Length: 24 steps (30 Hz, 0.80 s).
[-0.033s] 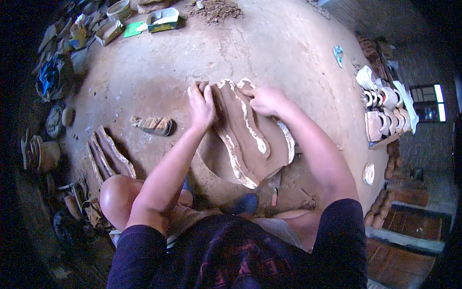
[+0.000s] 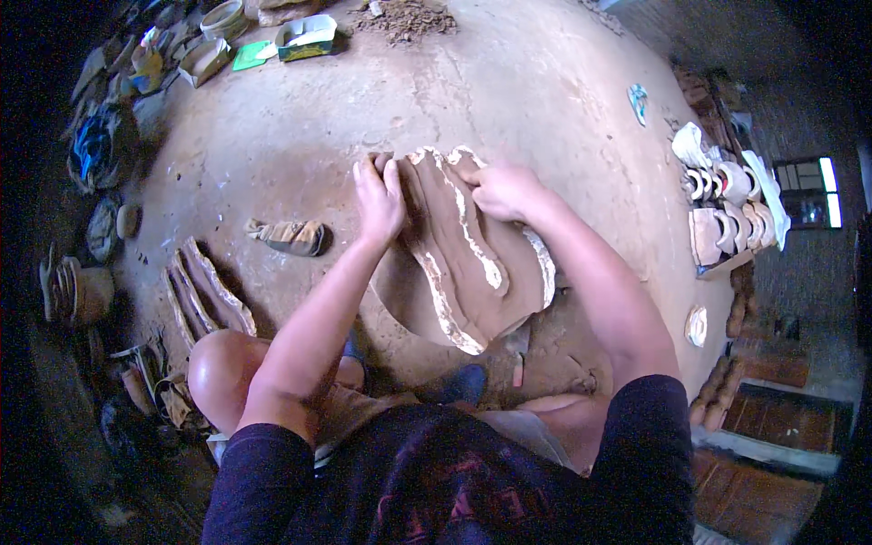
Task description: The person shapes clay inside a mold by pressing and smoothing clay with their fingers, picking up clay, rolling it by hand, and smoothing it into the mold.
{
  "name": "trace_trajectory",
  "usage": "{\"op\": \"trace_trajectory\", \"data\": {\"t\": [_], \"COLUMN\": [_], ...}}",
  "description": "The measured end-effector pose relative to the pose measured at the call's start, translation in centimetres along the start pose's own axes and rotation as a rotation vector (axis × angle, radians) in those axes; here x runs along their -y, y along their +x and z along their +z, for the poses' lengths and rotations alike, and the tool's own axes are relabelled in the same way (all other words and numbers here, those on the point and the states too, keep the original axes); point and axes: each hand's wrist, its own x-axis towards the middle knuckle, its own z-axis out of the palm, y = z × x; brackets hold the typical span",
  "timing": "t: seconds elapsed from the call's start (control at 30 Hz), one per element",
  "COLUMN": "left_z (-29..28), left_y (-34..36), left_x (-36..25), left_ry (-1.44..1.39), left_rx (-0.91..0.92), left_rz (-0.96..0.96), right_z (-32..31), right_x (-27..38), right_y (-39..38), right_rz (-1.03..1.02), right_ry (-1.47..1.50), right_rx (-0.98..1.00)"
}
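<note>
A large brown mould-like piece (image 2: 463, 241) with rough white edges and long hollow channels stands tilted before my legs. My left hand (image 2: 380, 200) is closed around its far left edge, thumb on the near side. At the far right end, my right hand (image 2: 504, 191) has its fingers curled, the fingertips pressed against the brown surface beside the white ridge. The undersides of both hands' fingers are partly hidden. Near my feet lies a trowel-like tool (image 2: 518, 371) with a reddish handle, partly under the piece.
A similar channelled piece (image 2: 207, 292) lies left, by my knee. A cloth-wrapped bundle (image 2: 289, 237) rests between it and my left arm. Tubs and a box (image 2: 307, 38) stand far left, a crumbled clay heap (image 2: 406, 20) at the back. Curved pieces (image 2: 731, 227) are stacked at right.
The fingers of my right hand have shifted very slightly against the brown surface. Otherwise the scene stays the same.
</note>
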Motion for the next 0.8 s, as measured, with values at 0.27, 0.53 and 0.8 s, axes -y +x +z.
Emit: {"op": "trace_trajectory", "data": {"t": [0.27,0.53,0.8], "left_z": [-0.1,-0.7,-1.4], "left_y": [0.1,-2.8,-8.6], "left_x": [-0.9,-3.4,-9.0], "left_ry": [-0.063,0.081,-0.520], "left_rx": [0.148,0.268,1.032], "left_rz": [0.004,0.073,-0.193], "right_z": [4.5,4.8,4.7], "right_x": [-0.7,-1.0,3.3], "right_y": [-6.1,-11.3,-15.5], "right_rz": [0.095,0.035,-0.274], "right_ry": [0.083,-0.058,0.198], "right_rx": [0.084,0.346,-0.673]}}
